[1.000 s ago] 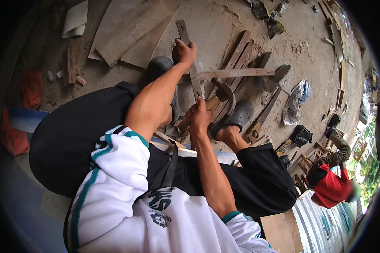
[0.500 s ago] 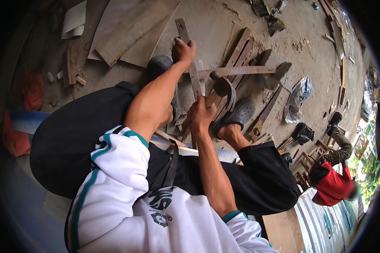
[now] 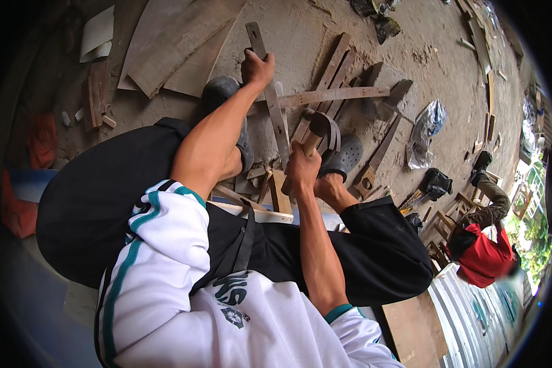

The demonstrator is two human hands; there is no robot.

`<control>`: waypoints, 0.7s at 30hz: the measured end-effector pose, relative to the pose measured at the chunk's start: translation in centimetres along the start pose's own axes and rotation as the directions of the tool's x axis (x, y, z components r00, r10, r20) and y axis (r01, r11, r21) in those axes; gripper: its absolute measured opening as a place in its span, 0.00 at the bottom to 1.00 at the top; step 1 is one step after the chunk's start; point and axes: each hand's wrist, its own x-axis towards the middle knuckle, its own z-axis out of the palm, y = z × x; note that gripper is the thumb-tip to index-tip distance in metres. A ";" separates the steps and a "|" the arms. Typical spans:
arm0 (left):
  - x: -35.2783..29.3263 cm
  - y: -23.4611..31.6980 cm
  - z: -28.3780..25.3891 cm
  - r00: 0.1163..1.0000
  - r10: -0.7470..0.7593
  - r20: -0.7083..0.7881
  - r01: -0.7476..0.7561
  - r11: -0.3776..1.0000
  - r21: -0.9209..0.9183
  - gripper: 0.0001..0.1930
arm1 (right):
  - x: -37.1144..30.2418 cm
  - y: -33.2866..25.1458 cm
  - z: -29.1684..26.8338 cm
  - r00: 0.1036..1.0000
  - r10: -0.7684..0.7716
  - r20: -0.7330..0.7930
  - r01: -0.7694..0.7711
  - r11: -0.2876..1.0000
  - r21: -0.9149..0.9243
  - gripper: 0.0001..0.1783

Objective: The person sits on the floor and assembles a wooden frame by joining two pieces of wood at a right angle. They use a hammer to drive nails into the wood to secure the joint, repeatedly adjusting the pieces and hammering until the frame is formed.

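Observation:
My left hand [image 3: 258, 67] is closed around the upper part of a long narrow wooden strip [image 3: 275, 113] with slots cut in it. The strip slants down between my feet, its lower end close to my right hand [image 3: 303, 167]. That hand grips the handle of a claw hammer [image 3: 324, 127], whose dark head sits above my fist, just right of the strip. Behind the strip, a second wooden strip [image 3: 331, 95] lies crosswise over several other slats [image 3: 331, 67]. Short wood offcuts [image 3: 280, 191] lie below the strip's lower end.
A concrete block [image 3: 400, 95] stands at the crosswise strip's right end. A handsaw [image 3: 377, 161] lies right of my shoe [image 3: 343, 158]. Flat boards [image 3: 178, 49] lie at the far left, and crumpled plastic [image 3: 427, 135] at the right. Another person in red [image 3: 481, 254] is farther right.
My right hand and the hammer have shifted away from the strip, uncovering its lower end and the offcuts. My left hand keeps its hold. The whole view has slid slightly.

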 end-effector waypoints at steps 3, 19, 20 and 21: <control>-0.1 0.3 0.1 1.000 -0.010 0.025 0.010 1.000 0.001 0.25 | -0.2 -0.4 -0.1 0.999 0.007 0.034 -0.007 1.000 0.005 0.15; 0.0 -0.3 1.2 1.000 -0.009 -0.017 0.010 0.999 0.046 0.24 | 0.5 -2.6 1.7 0.931 -0.265 0.250 0.363 0.726 -0.584 0.15; 0.0 -0.3 1.3 1.000 -0.008 -0.019 0.009 0.999 0.041 0.24 | 0.6 -2.7 1.6 0.925 -0.287 0.248 0.379 0.718 -0.584 0.15; 0.3 -0.5 1.4 1.000 -0.012 -0.017 0.013 0.999 0.043 0.24 | 0.1 -3.8 1.8 0.886 -0.401 0.232 0.462 0.725 -0.512 0.15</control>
